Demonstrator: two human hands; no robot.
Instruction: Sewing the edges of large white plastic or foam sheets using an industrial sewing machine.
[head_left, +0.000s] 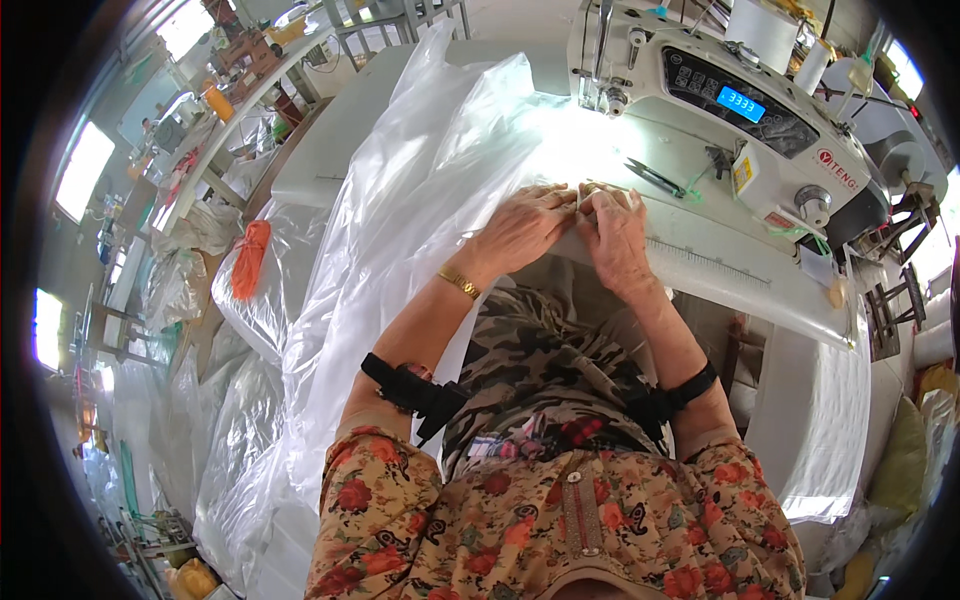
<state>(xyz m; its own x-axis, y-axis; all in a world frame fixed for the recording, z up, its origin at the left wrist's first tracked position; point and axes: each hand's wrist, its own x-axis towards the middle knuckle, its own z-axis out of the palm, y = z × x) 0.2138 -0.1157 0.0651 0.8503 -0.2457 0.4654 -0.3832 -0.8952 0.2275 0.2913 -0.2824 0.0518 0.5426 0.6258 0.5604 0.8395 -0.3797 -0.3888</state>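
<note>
A large sheet of thin, translucent white plastic [400, 190] runs across the left of the table and hangs down beside my lap. Close to the table's front edge, my left hand [525, 228] bends over the sheet's right end, its fingers pressed together on it. My right hand [615, 235] meets it there, fingers curled in a pinch at the sheet's edge. The fingertips of both hands nearly touch, and the exact grip is partly hidden. Beyond them stands a white sewing machine [690, 90], its needle area brightly lit. Dark thread snips [655, 178] lie right of my hands.
A ruler scale [710, 262] runs along the table's front edge. Thread cones [765, 28] stand behind the machine. An orange-red bundle of cord [251, 260] lies at the left on clear plastic. A cluttered bench [215, 150] is farther left; white sheeting [815, 430] hangs at the right.
</note>
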